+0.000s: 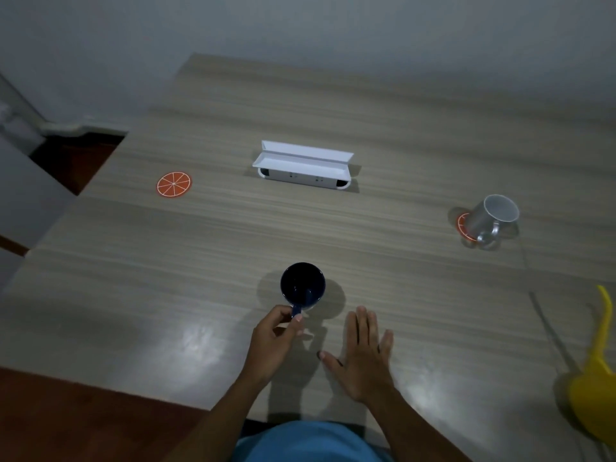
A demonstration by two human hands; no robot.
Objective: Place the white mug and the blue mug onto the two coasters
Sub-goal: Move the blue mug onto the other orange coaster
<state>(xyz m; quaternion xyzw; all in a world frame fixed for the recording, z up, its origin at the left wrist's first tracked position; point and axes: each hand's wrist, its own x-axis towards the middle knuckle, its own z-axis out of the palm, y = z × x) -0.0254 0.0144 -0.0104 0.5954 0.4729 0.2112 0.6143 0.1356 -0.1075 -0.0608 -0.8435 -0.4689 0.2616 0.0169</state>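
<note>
No readable text (box markings blurred).

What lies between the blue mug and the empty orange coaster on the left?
Nothing: in the head view, only bare table separates the blue mug, held at its handle by the left hand, from the empty orange coaster.

Bench (pixel 383 128): pale wood-grain laminate, smooth, glossy glare patches at lower frame. Blue mug (pixel 302 285), centre: dark glazed, shiny. White mug (pixel 493 218), right: glossy ceramic look. White box (pixel 301 165), upper centre: matt, smooth, plastic-like. Yellow object (pixel 593 378), lower right: smooth plastic.
</note>
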